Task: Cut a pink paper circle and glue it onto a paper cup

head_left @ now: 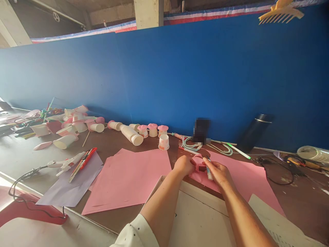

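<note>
My left hand [184,165] is closed on the edge of a small cut piece of pink paper [197,160], low over the table. Beside it my right hand [218,173] grips a white glue tube [209,174] with a blue part, its upper end close to the cut paper. Under and around both hands lies a large pink sheet [246,176]. A paper cup [163,142] stands just beyond my left hand. Behind it are several cups with pink paper tops [152,127].
Pink sheets [133,178] lie left of my arms. A glue gun [67,164] and a red utility knife [83,163] rest on purple paper [74,188]. Stacked cups [130,134] lie at the back. A dark bottle [253,133] leans against the blue partition [205,68]. A white box [203,216] lies below my arms.
</note>
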The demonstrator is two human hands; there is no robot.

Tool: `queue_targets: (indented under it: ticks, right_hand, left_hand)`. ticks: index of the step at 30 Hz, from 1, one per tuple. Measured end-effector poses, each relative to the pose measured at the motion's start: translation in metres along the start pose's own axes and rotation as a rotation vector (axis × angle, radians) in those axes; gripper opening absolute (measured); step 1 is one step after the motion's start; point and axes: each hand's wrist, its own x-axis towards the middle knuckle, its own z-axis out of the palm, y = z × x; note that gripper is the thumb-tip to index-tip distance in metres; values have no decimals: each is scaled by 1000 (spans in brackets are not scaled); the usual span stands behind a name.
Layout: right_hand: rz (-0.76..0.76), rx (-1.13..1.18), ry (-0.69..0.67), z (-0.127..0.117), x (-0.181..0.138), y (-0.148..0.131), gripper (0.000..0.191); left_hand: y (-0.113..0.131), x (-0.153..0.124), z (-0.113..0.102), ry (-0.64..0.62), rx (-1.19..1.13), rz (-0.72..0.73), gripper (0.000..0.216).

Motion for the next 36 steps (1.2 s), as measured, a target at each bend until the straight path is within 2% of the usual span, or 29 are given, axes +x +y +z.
queue_targets:
  ticks: [16, 22, 29, 32, 36]
  right_hand:
    - [36, -4, -20, -1, 5, 6, 48]
    - [62, 139, -98, 1, 3, 7, 43]
    - [19, 74, -121, 3, 8, 16, 41]
    - [-23, 23, -91, 5, 9, 20, 43]
    - [-55, -37, -42, 7, 4, 19, 43]
  left_hand:
    - [-3, 2, 5, -37, 89, 7, 34]
    - [-4, 3, 7, -41, 121, -1, 30]
    - [-3, 1, 4, -33, 116, -1, 28]
    - [0, -1, 3, -92, 150, -35, 32]
    - [2, -3, 4, -103, 202, -66, 31]
